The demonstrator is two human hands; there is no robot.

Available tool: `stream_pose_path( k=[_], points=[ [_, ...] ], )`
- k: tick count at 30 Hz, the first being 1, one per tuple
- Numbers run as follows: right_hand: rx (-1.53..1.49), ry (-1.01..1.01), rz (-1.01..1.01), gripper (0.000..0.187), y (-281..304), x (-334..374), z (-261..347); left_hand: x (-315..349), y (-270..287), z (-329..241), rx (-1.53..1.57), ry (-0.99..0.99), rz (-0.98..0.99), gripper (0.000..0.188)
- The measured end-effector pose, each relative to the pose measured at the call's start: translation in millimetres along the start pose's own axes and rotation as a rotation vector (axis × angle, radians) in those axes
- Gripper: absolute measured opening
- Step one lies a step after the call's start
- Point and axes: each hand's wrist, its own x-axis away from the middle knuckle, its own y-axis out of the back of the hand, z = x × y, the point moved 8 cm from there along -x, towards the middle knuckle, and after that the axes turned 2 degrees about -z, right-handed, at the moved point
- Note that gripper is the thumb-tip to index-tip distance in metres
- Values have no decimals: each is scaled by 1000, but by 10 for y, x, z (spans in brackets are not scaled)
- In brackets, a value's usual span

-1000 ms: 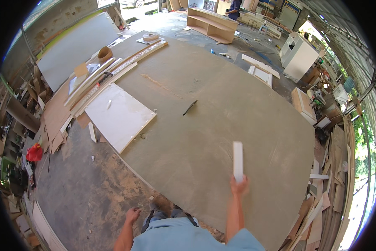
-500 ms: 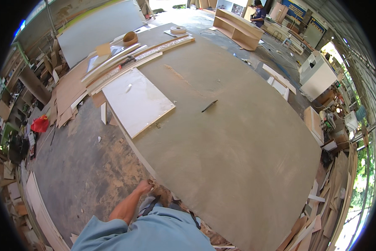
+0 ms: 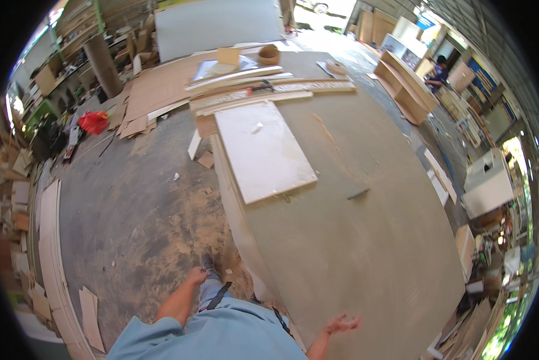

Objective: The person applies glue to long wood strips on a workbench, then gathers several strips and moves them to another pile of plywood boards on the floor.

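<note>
My left hand (image 3: 197,276) hangs low over the floor, beside my leg and left of the big table. Its fingers look curled in, and I see nothing sticking out of them. My right hand (image 3: 342,324) is over the near part of the grey-brown tabletop (image 3: 353,258), its fingers apart and slightly blurred, holding nothing. Farther up the table lies a dark, slim pen-like tool (image 3: 359,194), away from both hands. A white rectangular panel (image 3: 266,153) rests along the table's left side, with a small white piece (image 3: 257,128) on top.
Long wooden strips (image 3: 263,99) and a brown tape roll (image 3: 269,54) lie at the far end. Sawdust covers the floor (image 3: 179,222) left of the table. A wooden shelf unit (image 3: 401,87) stands far right, near another person (image 3: 438,73). Scrap boards (image 3: 473,327) lean at the right.
My view has turned left, so the table sits farther right in it. My right hand has come into view over the tabletop. The left hand has moved away from the table's edge.
</note>
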Motion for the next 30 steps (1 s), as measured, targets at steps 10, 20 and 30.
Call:
stream_pose_path(
  k=[10,20,30],
  points=[
    [-743,-162,818,29,-1645,1062,4051,14,857,2139,564,432,-139,31],
    [-786,-107,1347,37,-2531,2282,6328,-610,2685,2770,960,524,-392,25],
    [-848,-266,1221,55,-3880,2193,7566,-2170,5067,-252,775,-59,-342,43]
  ],
)
